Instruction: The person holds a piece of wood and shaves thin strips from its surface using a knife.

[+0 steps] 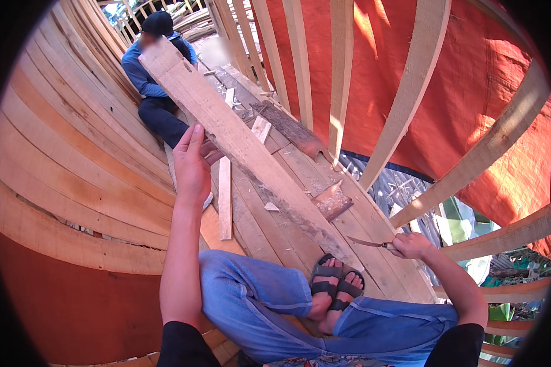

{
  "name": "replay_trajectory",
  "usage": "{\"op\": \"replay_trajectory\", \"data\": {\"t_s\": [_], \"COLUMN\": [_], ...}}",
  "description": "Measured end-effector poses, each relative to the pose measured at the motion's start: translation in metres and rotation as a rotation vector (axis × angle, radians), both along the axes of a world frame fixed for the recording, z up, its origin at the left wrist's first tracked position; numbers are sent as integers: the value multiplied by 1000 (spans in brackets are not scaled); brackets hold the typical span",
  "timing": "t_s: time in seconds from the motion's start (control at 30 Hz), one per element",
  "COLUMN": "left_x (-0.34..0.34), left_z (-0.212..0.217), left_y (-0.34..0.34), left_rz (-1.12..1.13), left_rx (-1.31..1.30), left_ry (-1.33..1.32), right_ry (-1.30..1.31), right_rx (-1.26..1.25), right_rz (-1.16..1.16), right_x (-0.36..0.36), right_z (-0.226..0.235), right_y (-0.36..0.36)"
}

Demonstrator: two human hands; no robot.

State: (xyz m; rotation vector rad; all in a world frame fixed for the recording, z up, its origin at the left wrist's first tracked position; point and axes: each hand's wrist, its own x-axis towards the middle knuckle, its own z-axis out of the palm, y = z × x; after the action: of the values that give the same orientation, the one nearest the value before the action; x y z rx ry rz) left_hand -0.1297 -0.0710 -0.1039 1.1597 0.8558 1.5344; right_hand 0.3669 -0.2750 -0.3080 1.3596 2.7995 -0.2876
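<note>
A long, rough wooden plank point(245, 150) slants from the upper left down to my sandalled feet, its lower tip beside them. My left hand point(193, 160) grips the plank's left edge near its upper half, thumb up and fingers partly behind it. At the right, my right hand point(411, 245) is closed round the handle of a knife point(366, 243). The slim, slightly curved blade points left toward the plank's lower end, apart from it as far as I can tell. Dark bark-like patches run along the plank's lower edge.
A co-worker point(146, 67) sits at the far left, partly behind the plank. Bark-covered slabs point(288, 127), a narrow board point(225, 199) and chips lie on the floorboards point(269, 226). Curved ribs point(343, 73) stand along the right before a red tarp point(471, 122); planked wall point(86, 147) at left.
</note>
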Motion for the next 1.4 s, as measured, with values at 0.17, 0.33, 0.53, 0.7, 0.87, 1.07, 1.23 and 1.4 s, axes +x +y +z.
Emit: {"op": "replay_trajectory", "data": {"t_s": [0.17, 0.33, 0.53, 0.7, 0.87, 1.07, 1.23, 1.4], "left_x": [6, -5, -38, -50, -49, -44, -40, -38], "left_z": [2, -1, 9, 3, -2, 2, 7, 5], "left_y": [3, 2, 8, 12, 17, 13, 8, 9], "left_rz": [76, 162, 366, 494, 570, 607, 663, 675], "left_rx": [-58, -99, -96, -119, -163, -112, -94, -86], "left_ry": [38, 27, -24, -85, -125, -103, -100, -129], "right_ry": [68, 256, 560, 576, 650, 649, 504, 407], "right_rx": [63, 96, 37, 78, 80, 83, 159, 203], "right_rz": [-181, -186, -447, -643, -748, -711, -706, -728], "right_x": [27, -18, -26, -12, -11, -18, -22, -21], "right_z": [-1, 16, 22, 20, 13, 13, 16, 15], "right_y": [-10, 18, 20, 14, 18, 19, 21, 25]}}
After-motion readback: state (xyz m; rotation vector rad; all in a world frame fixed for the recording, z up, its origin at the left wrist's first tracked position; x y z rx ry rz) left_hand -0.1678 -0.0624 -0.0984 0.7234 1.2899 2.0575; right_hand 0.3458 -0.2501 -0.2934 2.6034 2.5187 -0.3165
